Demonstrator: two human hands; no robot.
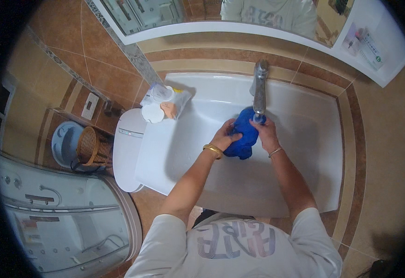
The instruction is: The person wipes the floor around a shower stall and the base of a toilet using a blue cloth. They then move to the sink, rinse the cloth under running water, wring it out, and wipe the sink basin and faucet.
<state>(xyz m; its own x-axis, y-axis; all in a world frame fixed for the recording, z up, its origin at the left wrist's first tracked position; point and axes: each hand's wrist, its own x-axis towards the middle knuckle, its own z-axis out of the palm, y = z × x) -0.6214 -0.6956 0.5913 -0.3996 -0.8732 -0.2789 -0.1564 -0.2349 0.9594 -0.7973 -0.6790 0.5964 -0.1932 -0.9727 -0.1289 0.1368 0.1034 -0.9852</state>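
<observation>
A wet-looking blue cloth [244, 133] hangs bunched between my two hands over the white sink basin [195, 132]. My left hand [227, 135] grips its left side, thumb across the front. With my right hand [265, 132] I hold its upper right part right under the spout of the chrome faucet [260, 90]. Water seems to run from the spout onto the cloth. The cloth's lower end droops toward the basin floor, and whether it touches there I cannot tell.
On the sink's left ledge lies a clear plastic bag [183, 100] with round white items and a peach-coloured piece. Left of the sink are a white toilet lid [127, 149], a wicker basket [91, 146] and a light-blue tub [63, 139]. A mirror cabinet [223, 29] overhangs the back.
</observation>
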